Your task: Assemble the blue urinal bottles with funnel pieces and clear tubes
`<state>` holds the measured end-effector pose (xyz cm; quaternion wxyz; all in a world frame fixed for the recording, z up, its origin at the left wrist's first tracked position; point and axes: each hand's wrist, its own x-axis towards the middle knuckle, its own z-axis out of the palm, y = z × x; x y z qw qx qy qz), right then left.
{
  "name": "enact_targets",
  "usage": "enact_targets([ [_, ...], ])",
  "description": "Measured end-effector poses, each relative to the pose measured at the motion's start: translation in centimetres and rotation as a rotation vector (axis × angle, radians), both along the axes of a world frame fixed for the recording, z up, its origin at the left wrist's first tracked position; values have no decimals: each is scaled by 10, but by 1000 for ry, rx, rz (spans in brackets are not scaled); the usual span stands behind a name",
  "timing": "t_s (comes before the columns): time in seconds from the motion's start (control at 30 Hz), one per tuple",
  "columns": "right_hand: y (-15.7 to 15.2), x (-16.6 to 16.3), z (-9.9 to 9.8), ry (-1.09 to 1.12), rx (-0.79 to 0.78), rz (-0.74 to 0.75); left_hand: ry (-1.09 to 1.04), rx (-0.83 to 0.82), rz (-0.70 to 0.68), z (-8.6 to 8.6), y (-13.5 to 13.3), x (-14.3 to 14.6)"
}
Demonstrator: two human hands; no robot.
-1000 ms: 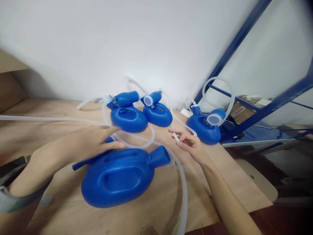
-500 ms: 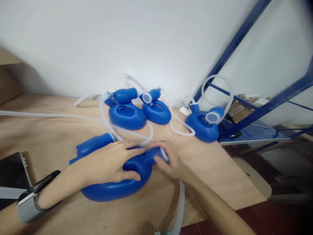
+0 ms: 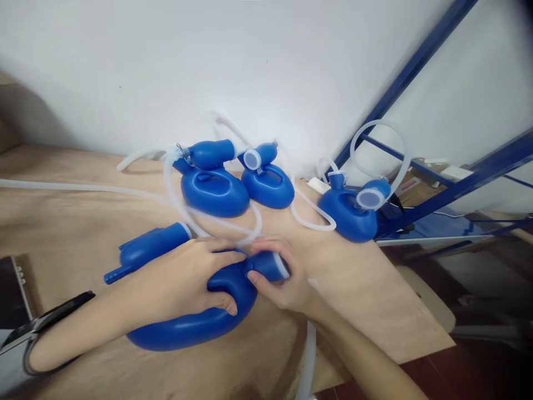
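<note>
A large blue plastic bottle with a moulded handle lies on its side on the wooden table. My left hand lies over its body, fingers curled round the handle. My right hand is closed round the bottle's neck, where a clear flexible tube ends; the joint is hidden by my fingers. A blue funnel-shaped piece lies just behind my left hand.
Three smaller blue bottles with clear tubes stand at the back by the white wall. A blue metal frame rises at the right. A dark device lies at the left edge. The table edge runs close on the right.
Both hands came down onto the large bottle: the left from above it onto the handle, the right from holding the tube end in the air to gripping the neck.
</note>
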<state>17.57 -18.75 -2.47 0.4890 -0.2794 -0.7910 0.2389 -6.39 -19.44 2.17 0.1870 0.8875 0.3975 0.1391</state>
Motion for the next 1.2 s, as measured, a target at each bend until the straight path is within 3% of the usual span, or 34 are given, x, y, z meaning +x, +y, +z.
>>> enact_targets([
  [0.17,1,0,-2,22,-8,20,-17,13,-17,-1,1,0],
  [0.4,-1,-9,-18,75,185,-133,-29,50,-27,-9,2,-3],
  [0.5,1,-6,-23,50,120,-97,-42,114,-3,-11,-1,-5],
  [0.63,3,20,-26,2,-95,18,-11,183,67,-12,-5,-8],
  [0.7,1,42,-28,-138,-162,-45,12,181,71,-11,-6,-9],
  [0.8,-6,74,-32,-547,-159,-226,27,168,61,-9,-5,-10],
  [0.93,-11,97,-39,-790,-80,-250,19,131,51,-8,-3,-10],
  [1.07,-4,96,-30,-588,-136,-218,2,112,42,-8,-2,-10],
  [1.2,7,84,-3,-1,-560,-184,23,91,42,-5,-3,-10],
])
